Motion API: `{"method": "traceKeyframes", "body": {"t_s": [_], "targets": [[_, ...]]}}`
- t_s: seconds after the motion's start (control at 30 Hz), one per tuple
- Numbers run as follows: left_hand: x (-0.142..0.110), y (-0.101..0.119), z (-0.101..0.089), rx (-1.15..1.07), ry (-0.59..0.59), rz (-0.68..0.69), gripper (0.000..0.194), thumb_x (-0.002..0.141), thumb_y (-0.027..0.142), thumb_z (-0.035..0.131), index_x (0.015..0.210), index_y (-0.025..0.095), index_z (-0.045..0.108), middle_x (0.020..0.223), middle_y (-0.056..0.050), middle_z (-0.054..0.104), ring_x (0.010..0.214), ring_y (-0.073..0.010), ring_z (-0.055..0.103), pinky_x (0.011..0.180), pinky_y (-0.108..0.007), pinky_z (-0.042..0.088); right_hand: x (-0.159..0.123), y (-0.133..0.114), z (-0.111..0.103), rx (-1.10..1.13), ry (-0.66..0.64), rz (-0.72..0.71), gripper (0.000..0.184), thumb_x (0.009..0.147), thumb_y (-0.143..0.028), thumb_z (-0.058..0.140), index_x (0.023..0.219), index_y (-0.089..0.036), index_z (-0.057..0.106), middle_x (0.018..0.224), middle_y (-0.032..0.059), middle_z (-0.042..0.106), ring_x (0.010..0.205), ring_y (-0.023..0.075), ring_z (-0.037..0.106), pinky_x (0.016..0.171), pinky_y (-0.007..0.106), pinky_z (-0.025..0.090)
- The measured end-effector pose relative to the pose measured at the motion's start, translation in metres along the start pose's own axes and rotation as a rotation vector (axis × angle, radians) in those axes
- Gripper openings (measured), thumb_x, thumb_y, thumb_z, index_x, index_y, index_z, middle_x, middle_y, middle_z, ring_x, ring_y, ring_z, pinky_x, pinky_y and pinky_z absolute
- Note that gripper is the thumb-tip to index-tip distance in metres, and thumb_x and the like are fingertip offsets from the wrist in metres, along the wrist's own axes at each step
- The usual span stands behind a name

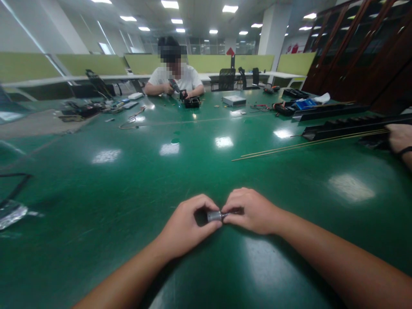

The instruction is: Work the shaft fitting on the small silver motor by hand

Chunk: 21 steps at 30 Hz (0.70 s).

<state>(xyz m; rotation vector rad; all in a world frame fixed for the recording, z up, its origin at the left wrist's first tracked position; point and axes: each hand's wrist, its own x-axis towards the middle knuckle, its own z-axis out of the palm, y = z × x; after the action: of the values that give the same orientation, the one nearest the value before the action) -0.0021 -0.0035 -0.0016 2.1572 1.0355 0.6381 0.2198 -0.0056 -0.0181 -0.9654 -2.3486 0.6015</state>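
Close to me, over the green table, my left hand [189, 221] pinches a small silver metal cylinder [214, 216] between thumb and fingers. My right hand [251, 211] is closed on the thin, dark shaft-like end [228, 214] that sticks out from the cylinder's right side. The fingertips of both hands nearly meet there. What kind of part it is, I cannot make out. The right fingers hide some of the thin end.
Across the green table [144, 163], a person [174, 77] holds a power tool over a black part [192, 102]. Thin brass-coloured rods [289, 147] and black rails [347, 125] lie right, near another person's hand [399, 137]. Scattered parts [80, 109] lie at the far left.
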Motion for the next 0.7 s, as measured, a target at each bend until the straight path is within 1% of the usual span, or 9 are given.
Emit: {"method": "traceKeyframes", "body": {"t_s": [0.1,0.27,0.53,0.7], "targets": [[0.0002,-0.0001,0.0003,-0.008,-0.005,0.002,0.011,0.079,0.022,0.071,0.089,0.018,0.067,0.090,-0.003,0.069,0.084,-0.0187,0.063,0.077,-0.029,0.048,-0.0007,-0.0008,-0.0014,0.005,-0.009,0.000,0.013,0.084,-0.028,0.070,0.093,-0.020,0.075,0.085,0.0016,0.072,0.082,0.0151,0.063,0.076,0.028,0.042],[0.0003,0.0000,0.0001,-0.011,-0.004,0.004,0.010,0.078,0.021,0.071,0.087,0.018,0.066,0.090,-0.003,0.069,0.084,-0.0191,0.063,0.077,-0.029,0.048,-0.0004,-0.0023,-0.0032,0.013,-0.009,-0.001,0.015,0.079,-0.024,0.073,0.093,-0.019,0.074,0.086,0.0026,0.073,0.082,0.0164,0.063,0.077,0.028,0.042],[0.0005,-0.0008,0.0007,-0.015,0.005,0.017,0.009,0.078,0.020,0.071,0.084,0.018,0.064,0.089,-0.003,0.068,0.084,-0.0185,0.063,0.077,-0.029,0.048,-0.0008,-0.0015,-0.0023,0.004,0.008,-0.018,0.012,0.080,-0.020,0.071,0.092,-0.019,0.074,0.085,0.0022,0.072,0.080,0.0155,0.063,0.076,0.027,0.042],[0.0016,0.0001,0.0006,-0.022,0.003,0.012,0.009,0.078,0.020,0.071,0.084,0.017,0.064,0.089,-0.003,0.068,0.084,-0.0186,0.063,0.078,-0.029,0.048,-0.0004,-0.0013,-0.0018,-0.003,0.022,-0.034,0.010,0.082,-0.022,0.070,0.090,-0.019,0.074,0.084,0.0021,0.072,0.080,0.0156,0.062,0.076,0.028,0.042]]}}
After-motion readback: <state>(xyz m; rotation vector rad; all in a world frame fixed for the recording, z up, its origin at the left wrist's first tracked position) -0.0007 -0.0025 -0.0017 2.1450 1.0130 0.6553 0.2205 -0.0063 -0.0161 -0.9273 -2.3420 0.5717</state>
